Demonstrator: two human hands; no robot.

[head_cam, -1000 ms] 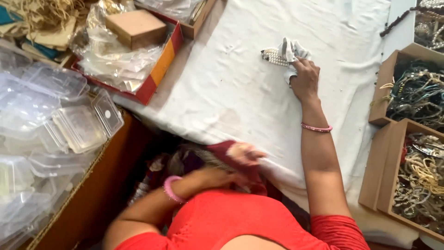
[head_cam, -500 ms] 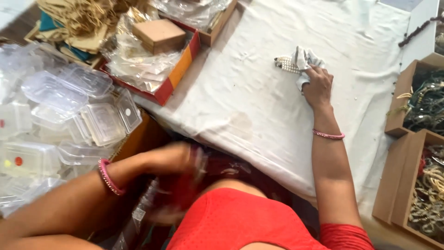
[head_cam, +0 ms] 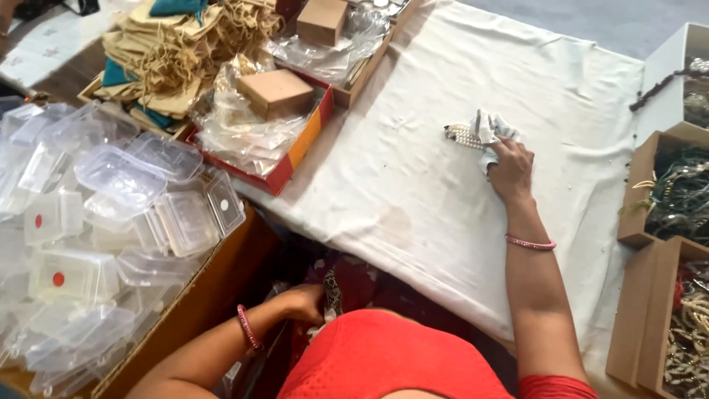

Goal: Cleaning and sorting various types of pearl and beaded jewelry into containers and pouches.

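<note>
In the head view, the right hand (head_cam: 509,171) lies stretched out on a white cloth (head_cam: 413,185) that covers the table. Its fingers are curled over a small crumpled white wrapper (head_cam: 489,127), pinning it to the cloth. Just beyond the fingertips and slightly to the left of them, a short beaded white bracelet (head_cam: 464,136) lies on the cloth, touching the wrapper; whether the fingers also grip the bracelet cannot be told. A pink bangle (head_cam: 530,242) rings the wrist behind the hand.

The left hand (head_cam: 301,303) is down low, close to the body, at the near edge of the cloth and over dark patterned fabric (head_cam: 347,284). Its fingers are bent inward, but what they clasp, if anything, is hidden, so its grip cannot be told. A second pink bangle (head_cam: 248,327) sits on that wrist.

To the left of the left hand, a heap of clear plastic boxes (head_cam: 111,222) fills a low cardboard tray. Beyond it and further from the body, a red tray (head_cam: 295,159) holds clear bags and a small brown cardboard box (head_cam: 275,92). Past that lies a pile of tan drawstring pouches (head_cam: 177,52). To the right of the right hand, open cardboard boxes (head_cam: 650,244) hold strings of beads.
</note>
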